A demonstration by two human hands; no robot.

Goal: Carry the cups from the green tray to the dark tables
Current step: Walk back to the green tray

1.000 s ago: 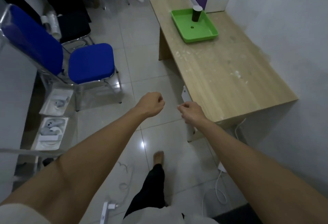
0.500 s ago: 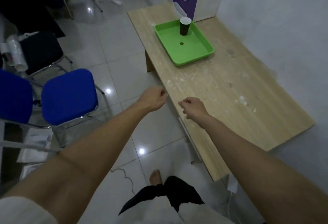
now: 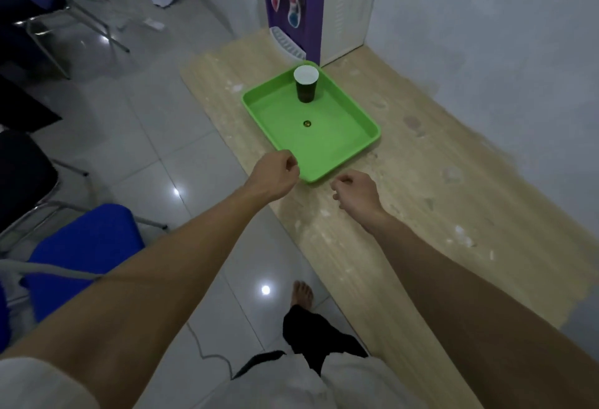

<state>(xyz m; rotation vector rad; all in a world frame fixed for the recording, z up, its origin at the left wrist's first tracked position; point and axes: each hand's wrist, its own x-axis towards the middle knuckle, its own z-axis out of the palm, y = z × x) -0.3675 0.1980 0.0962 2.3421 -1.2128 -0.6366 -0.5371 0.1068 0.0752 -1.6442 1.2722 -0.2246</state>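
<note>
A single dark cup [image 3: 305, 88] with a white interior stands upright in the far part of the green tray [image 3: 337, 146], close to the tray's far rim. A small dark round mark [image 3: 307, 123] lies on the tray floor, between the cup and the tray's near rim. The tray rests on a light wooden table [image 3: 421, 201] whose surface carries pale smudges; beyond the tray's far corner, a white cabinet with a purple front [image 3: 293, 3] stands at the table's end against a grey wall. The left hand [image 3: 275, 178] hangs in the air just beside the tray's near-left corner, fingers curled into a loose fist that holds nothing. The right hand [image 3: 355, 193] hovers over the table just short of the tray's near rim, fingers likewise curled inward and holding nothing. Both forearms reach toward the tray from the bottom of the view. Left of the table lies a pale tiled floor; a blue chair seat [image 3: 84, 253] stands well apart from the tray on that side, and dark chairs with metal frames stand farther off. The person's bare foot [image 3: 302, 293] is planted on the tiles beside the table's long edge.
</note>
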